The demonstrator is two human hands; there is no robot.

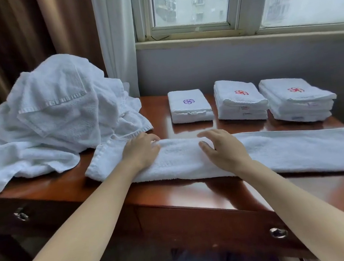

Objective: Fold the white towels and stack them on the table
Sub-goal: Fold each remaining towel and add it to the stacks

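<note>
A white towel, folded into a long strip, lies across the front of the wooden table. My left hand rests on the strip near its left end, fingers reaching over the far edge. My right hand lies flat on the strip near its middle, fingers spread. A big heap of unfolded white towels sits at the table's left. Three stacks of folded towels stand at the back: one with a purple emblem and two with red emblems.
The table stands against a grey wall under a window, with brown and white curtains behind the heap. Drawer pulls show on the table's front. The strip's right end reaches the frame's right edge.
</note>
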